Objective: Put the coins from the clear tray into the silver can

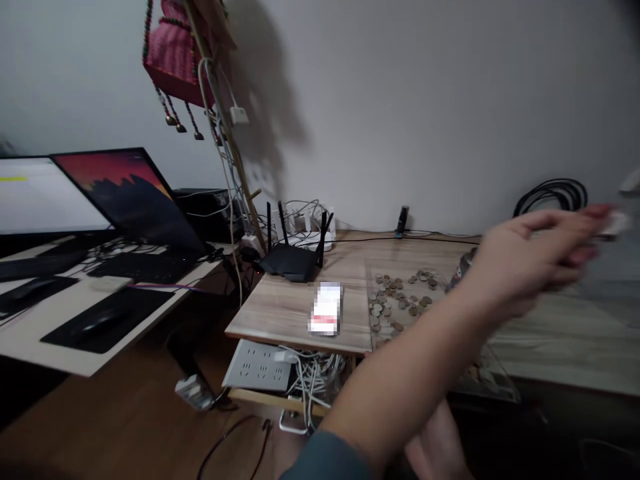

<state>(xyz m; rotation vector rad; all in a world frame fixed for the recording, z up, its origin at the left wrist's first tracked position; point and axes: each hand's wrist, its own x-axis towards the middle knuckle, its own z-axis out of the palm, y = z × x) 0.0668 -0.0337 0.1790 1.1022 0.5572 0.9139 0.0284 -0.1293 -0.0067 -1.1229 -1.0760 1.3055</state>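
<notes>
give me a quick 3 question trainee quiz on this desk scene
1. True or false: the coins lie in one tidy stack.
2. What sits left of the coins on the wooden table? A) a mug B) a small white card C) scissors
3. Which way does the outstretched hand reach?

Key:
1. False, they lie scattered.
2. B, the small white card.
3. Toward the right, above the table; it is motion-blurred.
</notes>
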